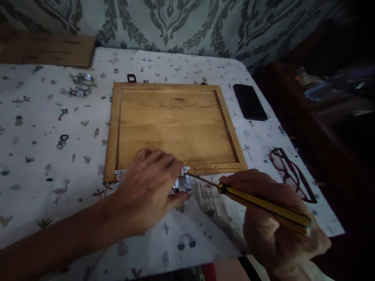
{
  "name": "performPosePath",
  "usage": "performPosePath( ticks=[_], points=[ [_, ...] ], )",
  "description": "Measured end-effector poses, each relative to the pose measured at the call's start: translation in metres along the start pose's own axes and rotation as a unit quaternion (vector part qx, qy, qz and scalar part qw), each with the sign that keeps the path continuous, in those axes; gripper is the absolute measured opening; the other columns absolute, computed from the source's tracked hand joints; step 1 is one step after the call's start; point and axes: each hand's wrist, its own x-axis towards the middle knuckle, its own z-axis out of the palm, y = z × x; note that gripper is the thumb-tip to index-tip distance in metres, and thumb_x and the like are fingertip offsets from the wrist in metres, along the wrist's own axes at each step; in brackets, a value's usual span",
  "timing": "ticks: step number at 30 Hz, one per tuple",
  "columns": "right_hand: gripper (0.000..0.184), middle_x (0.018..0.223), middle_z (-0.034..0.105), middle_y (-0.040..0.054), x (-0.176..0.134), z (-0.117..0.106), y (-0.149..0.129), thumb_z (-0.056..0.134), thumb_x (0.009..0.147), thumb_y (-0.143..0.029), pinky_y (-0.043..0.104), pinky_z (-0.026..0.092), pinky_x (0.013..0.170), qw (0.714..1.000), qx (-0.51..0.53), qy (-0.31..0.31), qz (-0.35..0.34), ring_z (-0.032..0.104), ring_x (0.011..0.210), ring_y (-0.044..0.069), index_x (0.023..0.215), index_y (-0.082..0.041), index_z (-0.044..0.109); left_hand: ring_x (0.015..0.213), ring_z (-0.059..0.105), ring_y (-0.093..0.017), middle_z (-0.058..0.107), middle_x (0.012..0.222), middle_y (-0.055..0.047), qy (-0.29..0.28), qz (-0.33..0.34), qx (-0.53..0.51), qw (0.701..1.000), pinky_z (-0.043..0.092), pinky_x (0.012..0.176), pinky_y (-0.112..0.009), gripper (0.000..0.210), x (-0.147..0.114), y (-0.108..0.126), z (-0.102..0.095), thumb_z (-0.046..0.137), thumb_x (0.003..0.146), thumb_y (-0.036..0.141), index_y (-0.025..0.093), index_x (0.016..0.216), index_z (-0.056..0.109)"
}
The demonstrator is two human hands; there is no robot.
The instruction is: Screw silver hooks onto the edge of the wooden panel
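A framed wooden panel [175,125] lies flat on the table, its near edge towards me. My left hand [152,183] is closed over that edge, thumb and fingers around a shiny metal hinge [185,182] whose plate rests on the frame. Another metal hinge plate [119,175] shows at the near left corner, partly behind my wrist. In my right hand [278,222] is a yellow and black screwdriver [263,205], slanting down to the left. Its tip meets the hinge plate, or lies very close to it; any screw there is too small to make out.
Several loose metal hinges [80,85] lie at the left back. A cardboard piece [49,48] sits at the far left. Right of the panel are a black phone [250,102] and red-and-black eyeglasses [293,173], near the table's right edge. A patterned cloth [166,23] hangs behind.
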Motion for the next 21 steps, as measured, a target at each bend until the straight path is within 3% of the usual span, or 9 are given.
performPosePath(
  ticks=[4,8,16,21],
  points=[
    [0.023,0.092,0.073,0.0080,0.002,0.002,-0.003,0.055,0.101,-0.039,0.039,0.058,0.068,0.999,0.004,0.036,0.006,0.072,0.085,0.026,0.107,-0.021,0.069,0.086,0.064,-0.022,0.069,0.091,-0.003,0.019,-0.016,-0.036,0.999,0.048,0.075,-0.037,0.014,0.003,-0.014,-0.020,0.059,0.095,0.025,0.018,0.100,0.069],
    [0.021,0.094,0.073,0.0075,0.004,0.000,-0.005,0.055,0.100,-0.037,0.039,0.058,0.069,1.000,-0.005,0.022,0.005,0.072,0.087,0.025,0.108,-0.022,0.069,0.088,0.066,-0.019,0.071,0.097,-0.005,0.055,0.001,-0.067,0.996,0.050,0.076,-0.033,0.025,0.001,-0.027,-0.023,0.046,0.097,0.013,0.018,0.101,0.070],
    [0.019,0.091,0.071,0.0049,0.010,0.001,-0.006,0.054,0.102,-0.036,0.033,0.055,0.070,1.000,-0.005,-0.002,-0.020,0.068,0.085,0.020,0.108,-0.022,0.065,0.100,0.064,-0.019,0.072,0.103,-0.004,-0.047,0.065,-0.082,0.993,0.050,0.094,-0.036,0.037,0.006,-0.027,-0.006,0.050,0.092,0.002,0.021,0.114,0.072],
    [0.019,0.088,0.070,0.0039,0.015,0.003,-0.008,0.053,0.102,-0.037,0.032,0.054,0.067,1.000,-0.003,-0.006,-0.023,0.068,0.080,0.019,0.101,-0.022,0.065,0.099,0.062,-0.019,0.072,0.102,-0.003,-0.074,0.078,-0.050,0.993,0.047,0.092,-0.036,0.040,0.010,-0.027,-0.005,0.052,0.086,-0.003,0.021,0.108,0.074]
  ],
)
